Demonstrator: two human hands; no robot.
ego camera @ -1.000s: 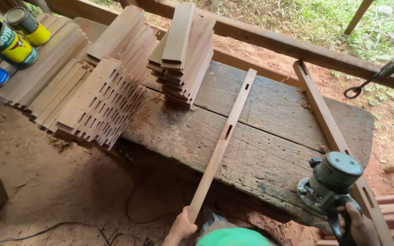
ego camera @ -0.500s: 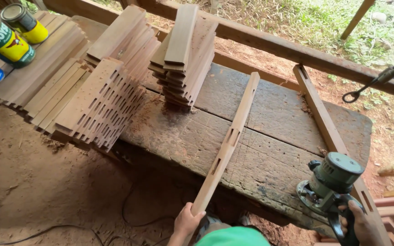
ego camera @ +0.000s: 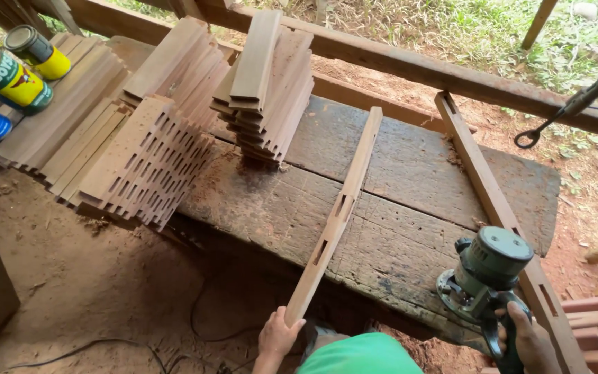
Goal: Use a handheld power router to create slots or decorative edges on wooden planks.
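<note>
Your left hand (ego camera: 278,336) grips the near end of the slat (ego camera: 337,215) — fingers wrapped around it at the bench's front edge. The slat runs away from you, long axis angled up and slightly right across the bench (ego camera: 410,208), its far end near the stack (ego camera: 268,83). Two slots show along its near half. Your right hand (ego camera: 531,339) is clenched on the handle of the router (ego camera: 486,273), which sits on the bench's right front corner, just beside the rail (ego camera: 482,180). Router lies right of the slat, apart from it — left hand is the one on the slat. Slotted pieces (ego camera: 143,163) and cans (ego camera: 15,69) sit far left.
</note>
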